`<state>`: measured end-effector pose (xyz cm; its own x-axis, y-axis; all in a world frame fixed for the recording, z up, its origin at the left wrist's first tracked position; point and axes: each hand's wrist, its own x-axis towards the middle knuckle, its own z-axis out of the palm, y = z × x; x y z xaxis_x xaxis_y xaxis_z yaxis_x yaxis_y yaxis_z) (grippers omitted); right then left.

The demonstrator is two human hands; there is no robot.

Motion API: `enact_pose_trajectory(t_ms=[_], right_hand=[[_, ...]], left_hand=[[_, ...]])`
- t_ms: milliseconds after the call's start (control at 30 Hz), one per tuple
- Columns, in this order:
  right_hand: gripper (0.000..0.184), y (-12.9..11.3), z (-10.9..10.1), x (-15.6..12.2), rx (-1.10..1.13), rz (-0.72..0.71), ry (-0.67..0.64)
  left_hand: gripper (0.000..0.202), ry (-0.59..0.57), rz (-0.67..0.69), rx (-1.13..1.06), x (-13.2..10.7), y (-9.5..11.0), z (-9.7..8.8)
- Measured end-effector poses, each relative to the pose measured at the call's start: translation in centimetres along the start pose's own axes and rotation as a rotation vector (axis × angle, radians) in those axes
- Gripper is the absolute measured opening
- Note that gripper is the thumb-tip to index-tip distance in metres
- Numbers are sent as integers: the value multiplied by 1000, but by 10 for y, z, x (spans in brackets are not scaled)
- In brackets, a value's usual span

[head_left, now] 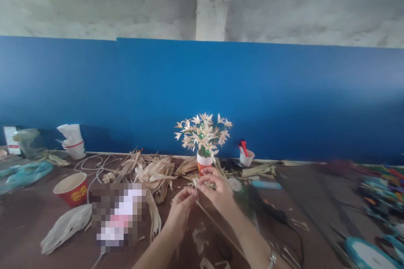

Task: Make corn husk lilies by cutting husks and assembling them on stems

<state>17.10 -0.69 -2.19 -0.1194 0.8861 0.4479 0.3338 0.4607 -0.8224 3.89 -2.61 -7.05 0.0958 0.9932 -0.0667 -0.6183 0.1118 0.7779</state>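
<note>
My left hand (181,207) and my right hand (216,189) meet over the brown table (28,222), fingers pinched together on a small pale husk flower (198,183) at the top of a thin stick (217,227) that slants down to the right. Just behind my hands stands a red and white paper cup (204,162) holding a bunch of cream husk flowers (203,131). Dried corn husks (154,172) lie in a heap to the left of it.
A red paper cup (71,188) and a white plastic bag (65,228) lie at the left. A small white cup with a red tool (245,156) stands by the blue wall panel (284,101). Black cable (277,216), blue tape roll (368,254) and coloured clutter sit at the right.
</note>
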Motion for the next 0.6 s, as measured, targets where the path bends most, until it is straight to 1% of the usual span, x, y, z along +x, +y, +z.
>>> enact_pose_trajectory(t_ms=[167,367,500,600], right_hand=[[9,2,0,0,-13,-31,-2],[11,1,2,-1,-62,-66,-1],[10,2,4,-2,-47,-61,10],[8,5,5,-2,-25,-50,23]], left_hand=[[22,4,3,7,0,1,1],[22,-12,-24,3,-1,-1,0],[23,-5,-46,6,-2,-1,0],[23,-1,-37,11,-2,-1,0]])
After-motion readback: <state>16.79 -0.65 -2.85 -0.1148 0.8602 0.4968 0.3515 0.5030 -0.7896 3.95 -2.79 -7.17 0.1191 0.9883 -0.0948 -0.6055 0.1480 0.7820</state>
